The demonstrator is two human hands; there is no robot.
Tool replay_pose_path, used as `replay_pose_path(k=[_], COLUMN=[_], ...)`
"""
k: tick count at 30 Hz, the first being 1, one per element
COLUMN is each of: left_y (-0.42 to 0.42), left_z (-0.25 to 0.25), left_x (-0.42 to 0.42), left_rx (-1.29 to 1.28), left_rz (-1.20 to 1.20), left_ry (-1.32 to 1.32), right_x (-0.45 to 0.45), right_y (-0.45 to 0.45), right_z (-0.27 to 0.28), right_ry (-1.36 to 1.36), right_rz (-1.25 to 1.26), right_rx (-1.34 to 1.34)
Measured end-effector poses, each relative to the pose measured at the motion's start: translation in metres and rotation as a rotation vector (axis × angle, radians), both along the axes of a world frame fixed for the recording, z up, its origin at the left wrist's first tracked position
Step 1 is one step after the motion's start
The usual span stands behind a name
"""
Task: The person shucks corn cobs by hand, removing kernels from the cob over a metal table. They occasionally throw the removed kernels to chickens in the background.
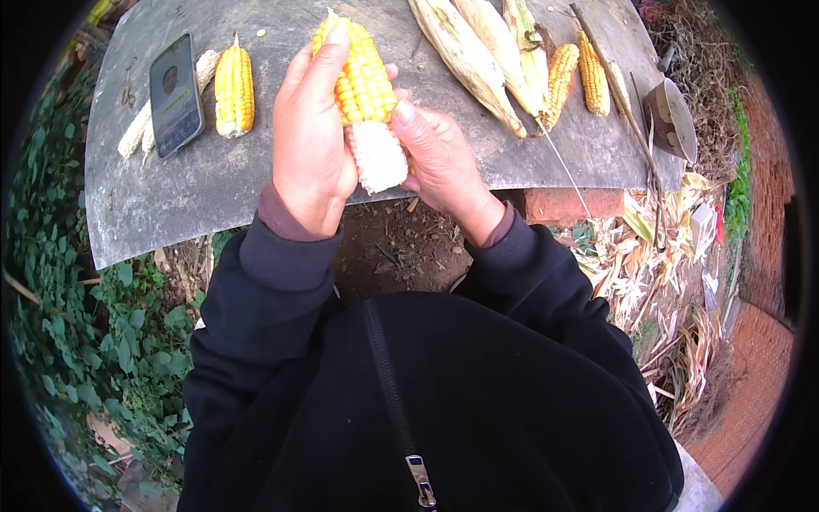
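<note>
A yellow ear of corn [366, 80] is held between my two hands above the grey table board [243, 173]. Its lower end is a bare whitish cob [379, 157], while kernels still cover the upper part. My left hand [313, 134] wraps the ear from the left, its thumb lying along the kernels near the tip. At the lower edge of the kernels, my right hand [441, 150] presses its thumb by the bare cob. The fingers behind the ear are partly hidden.
Left on the board lie a smartphone [176, 96], bare cobs [135, 131] and another ear [235, 89]. Husked-over ears [470, 61], two uncovered ears [594, 77], a stick [617, 89] and a bowl [672, 121] are at right. Dry husks [633, 262] litter the ground.
</note>
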State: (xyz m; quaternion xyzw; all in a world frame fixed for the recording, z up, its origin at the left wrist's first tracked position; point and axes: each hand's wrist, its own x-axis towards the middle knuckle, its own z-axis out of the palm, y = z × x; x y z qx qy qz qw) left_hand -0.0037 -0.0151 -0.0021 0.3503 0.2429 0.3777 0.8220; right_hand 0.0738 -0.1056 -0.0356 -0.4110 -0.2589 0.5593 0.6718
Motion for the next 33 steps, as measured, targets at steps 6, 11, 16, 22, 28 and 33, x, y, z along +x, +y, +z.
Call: replay_pose_path(k=[6,11,16,22,28,33], left_y=[0.002,0.001,-0.003,-0.004,0.001,0.0], left_z=[0.003,0.006,0.006,0.003,-0.003,-0.001], left_x=[-0.002,-0.001,0.005,0.005,0.0,-0.001], left_rx=[0.043,0.02,-0.037,-0.167,-0.159,-0.174], left_rz=[0.046,0.055,0.054,0.076,-0.035,-0.021], left_ry=[0.024,-0.034,-0.058,-0.118,-0.123,-0.129], right_x=[0.004,0.005,0.006,0.004,0.006,0.006], right_y=[-0.001,0.0,-0.001,-0.002,-0.005,-0.006], right_z=[0.003,0.012,0.005,0.006,0.007,0.005], right_ry=[0.053,0.066,0.047,0.135,0.116,0.104], right_rz=[0.009,-0.029,0.011,0.028,0.043,0.051], right_rx=[-0.004,-0.037,-0.053,-0.01,0.015,0.046])
